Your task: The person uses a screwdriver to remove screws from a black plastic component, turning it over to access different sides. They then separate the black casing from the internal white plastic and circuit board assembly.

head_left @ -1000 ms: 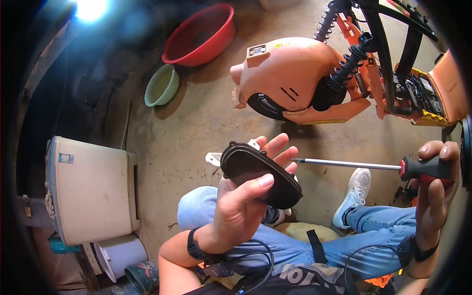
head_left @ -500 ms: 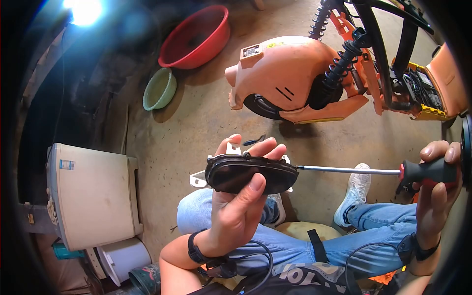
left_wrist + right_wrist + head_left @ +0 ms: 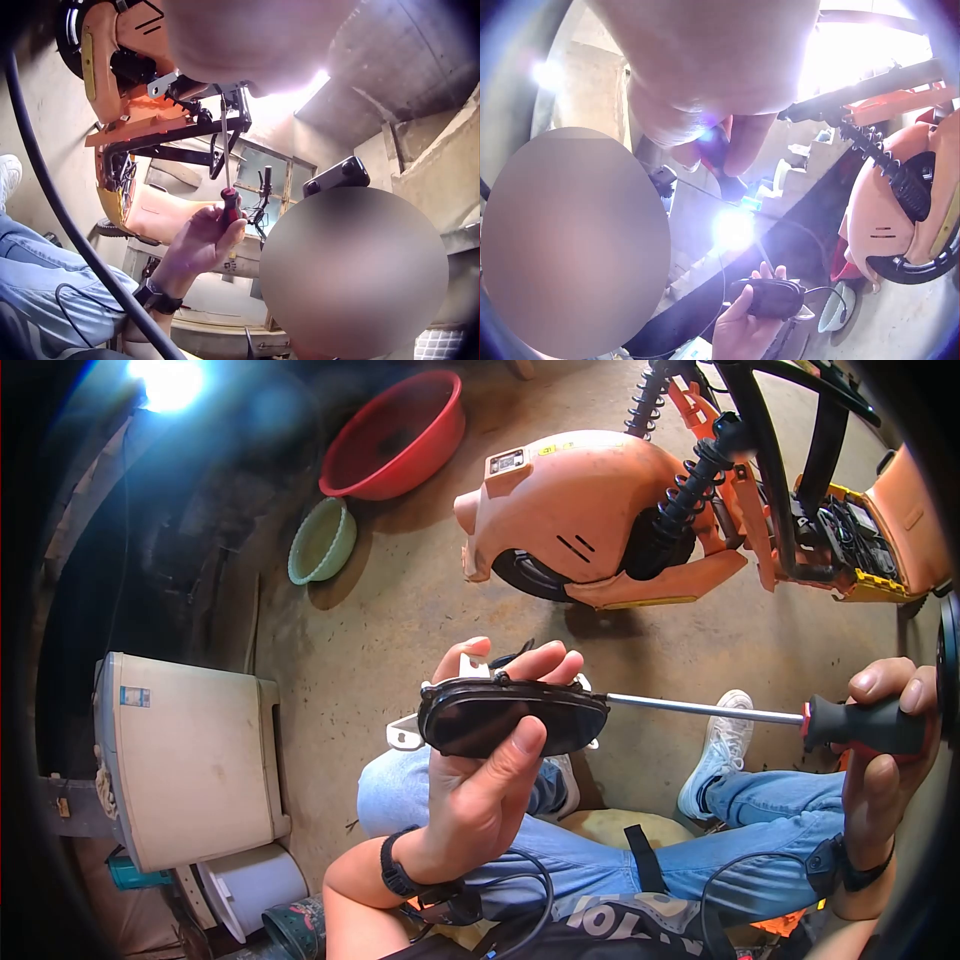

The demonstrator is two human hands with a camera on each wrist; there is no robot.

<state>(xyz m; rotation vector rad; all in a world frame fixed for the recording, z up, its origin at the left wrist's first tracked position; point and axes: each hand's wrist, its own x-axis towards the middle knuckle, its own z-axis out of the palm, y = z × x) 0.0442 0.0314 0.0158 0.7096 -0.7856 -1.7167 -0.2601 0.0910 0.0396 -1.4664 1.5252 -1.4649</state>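
Black oval cover [image 3: 512,717]: held up edge-on over the concrete floor [image 3: 400,620].
Left hand [image 3: 480,790]: grip curled round the cover, thumb in front, fingers behind.
Right hand [image 3: 885,760]: grip wrapped round the screwdriver [image 3: 700,709] handle.
Screwdriver: shaft near level, tip at the cover's right end.
Orange scooter [image 3: 590,510]: lying beyond, well apart.

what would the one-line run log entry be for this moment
left hand: grips dark oval housing | right hand: grips screwdriver | tip: at housing's right end | background: orange scooter
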